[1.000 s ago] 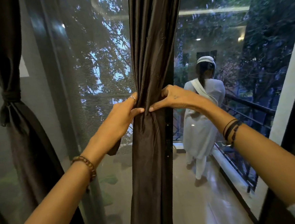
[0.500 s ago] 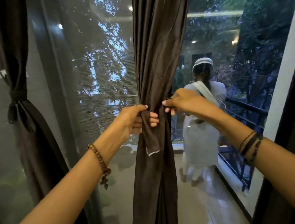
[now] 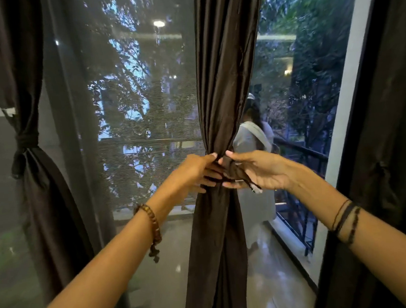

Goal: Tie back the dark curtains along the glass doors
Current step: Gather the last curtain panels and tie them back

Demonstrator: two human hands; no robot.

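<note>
Left hand [image 3: 196, 172] grips gathered middle curtain [image 3: 225, 79]; right hand [image 3: 259, 171] pinches dark tie strip [image 3: 237, 173].

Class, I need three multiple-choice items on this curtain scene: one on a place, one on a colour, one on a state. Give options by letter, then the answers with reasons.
1. Where does the already tied dark curtain hang?
A. far left
B. centre
C. outside on the balcony

2. What colour is the beaded bracelet on the left wrist?
A. white
B. brown
C. blue

3. What are both hands doing?
A. hanging idle
B. pressing the glass
C. gripping the tie strip at the centre curtain

Answers:
1 A, the tied dark curtain is knotted at the left edge.
2 B, the beaded bracelet is brown wood.
3 C, the left hand and right hand pinch the dark tie strip around the centre curtain.
</note>
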